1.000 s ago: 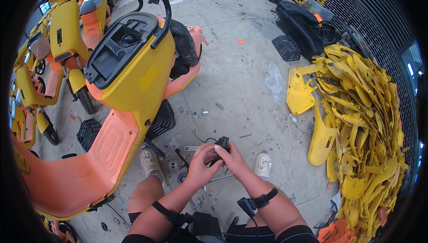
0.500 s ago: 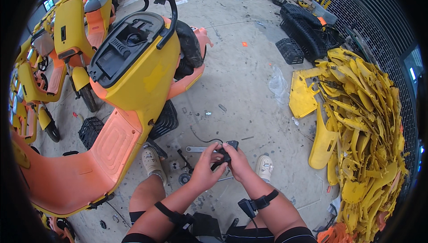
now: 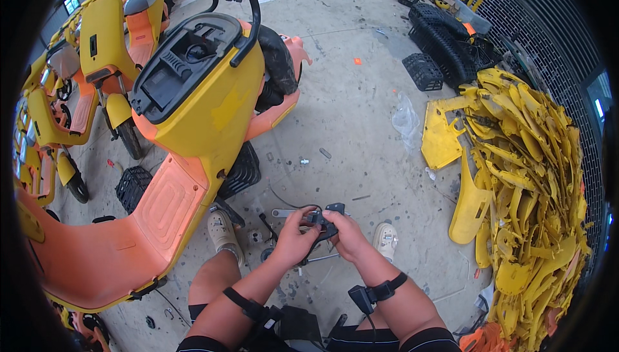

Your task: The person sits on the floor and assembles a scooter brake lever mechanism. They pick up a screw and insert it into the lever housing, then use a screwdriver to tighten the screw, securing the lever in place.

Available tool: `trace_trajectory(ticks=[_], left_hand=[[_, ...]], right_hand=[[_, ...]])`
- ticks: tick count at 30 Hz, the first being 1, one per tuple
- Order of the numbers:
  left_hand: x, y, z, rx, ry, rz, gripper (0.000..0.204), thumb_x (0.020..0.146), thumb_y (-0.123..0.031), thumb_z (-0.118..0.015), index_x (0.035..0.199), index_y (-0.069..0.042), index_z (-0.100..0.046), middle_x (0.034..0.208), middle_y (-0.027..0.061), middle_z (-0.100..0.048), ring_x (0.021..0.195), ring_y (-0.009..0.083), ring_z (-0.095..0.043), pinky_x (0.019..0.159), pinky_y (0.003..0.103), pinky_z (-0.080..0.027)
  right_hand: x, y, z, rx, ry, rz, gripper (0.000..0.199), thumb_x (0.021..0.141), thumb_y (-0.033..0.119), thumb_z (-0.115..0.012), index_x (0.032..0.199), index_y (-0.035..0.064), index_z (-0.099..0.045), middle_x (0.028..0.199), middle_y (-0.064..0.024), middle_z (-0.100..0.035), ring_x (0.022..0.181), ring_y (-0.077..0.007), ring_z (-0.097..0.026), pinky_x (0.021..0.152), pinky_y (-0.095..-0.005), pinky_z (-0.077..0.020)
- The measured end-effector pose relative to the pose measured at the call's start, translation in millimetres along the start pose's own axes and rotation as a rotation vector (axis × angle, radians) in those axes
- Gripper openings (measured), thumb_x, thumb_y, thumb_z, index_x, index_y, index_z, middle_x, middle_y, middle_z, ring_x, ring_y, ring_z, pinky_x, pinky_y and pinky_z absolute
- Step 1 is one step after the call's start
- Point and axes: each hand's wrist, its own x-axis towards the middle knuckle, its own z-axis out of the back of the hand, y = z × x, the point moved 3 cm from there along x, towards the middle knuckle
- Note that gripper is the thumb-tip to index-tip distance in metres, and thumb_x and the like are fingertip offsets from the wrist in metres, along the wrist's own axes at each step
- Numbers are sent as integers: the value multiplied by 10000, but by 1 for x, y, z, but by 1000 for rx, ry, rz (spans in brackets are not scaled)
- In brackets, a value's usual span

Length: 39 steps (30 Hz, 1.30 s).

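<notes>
Between my two hands is a small black plastic part [image 3: 327,228] with blocky ends, its exact kind unclear. A thin black cable [image 3: 278,196] curves up beside it on the floor side. My left hand [image 3: 296,237] grips the part from the left, fingers bent around it. My right hand [image 3: 349,234] holds its right side, thumb on top near the upper block. Below the hands, partly hidden, lie a silver wrench [image 3: 282,212], a metal rod [image 3: 324,258] and some small dark parts on the concrete.
A yellow and orange scooter body [image 3: 213,113] without a seat stands close on my left, a black crate [image 3: 242,171] beside it. More scooters [image 3: 106,36] line the far left. A tall heap of yellow panels [image 3: 529,191] fills the right; black plastic baskets [image 3: 445,45] lie beyond it.
My fingers have shifted on the black part, which is turned so more of its middle shows. The left hand has moved slightly left and down. The whole view has shifted a little.
</notes>
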Motion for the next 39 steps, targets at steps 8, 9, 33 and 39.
trace_trajectory(ticks=[8, 9, 33, 39], left_hand=[[1, 0, 5, -1, 72, 62, 469, 785, 46, -752, 1234, -13, -629, 1229, 124, -576, 1146, 250, -626, 893, 356, -578], [1, 0, 5, -39, 64, 65, 470, 777, 62, -750, 1226, -9, -633, 1222, 121, -576, 1144, 249, -628, 877, 354, -587], [-8, -29, 8, 11, -12, -152, 363, 763, 83, -721, 1116, 17, -672, 1200, 114, -602, 1058, 268, -646, 915, 361, -527], [-8, -38, 14, 274, -48, -300, 368, 780, 111, -660, 1129, -5, -651, 1054, 149, -650, 1006, 334, -673, 858, 415, -549]], right_hand=[[-2, -8, -3, 36, 131, -95, 292, 974, 305, -641, 1179, 96, -641, 1060, -2, -669, 923, -102, -628, 781, -275, -491], [-3, -6, -5, 50, 150, -109, 284, 978, 298, -636, 1177, 96, -641, 1064, -5, -671, 927, -106, -630, 790, -279, -494], [-6, -2, -11, 128, 180, -95, 272, 1001, 283, -631, 1197, 104, -573, 1087, -35, -660, 945, -135, -654, 753, -313, -550], [-12, 8, -20, 7, 119, -67, 304, 1009, 344, -638, 1195, 112, -574, 1084, -18, -659, 920, -134, -656, 668, -319, -533]])
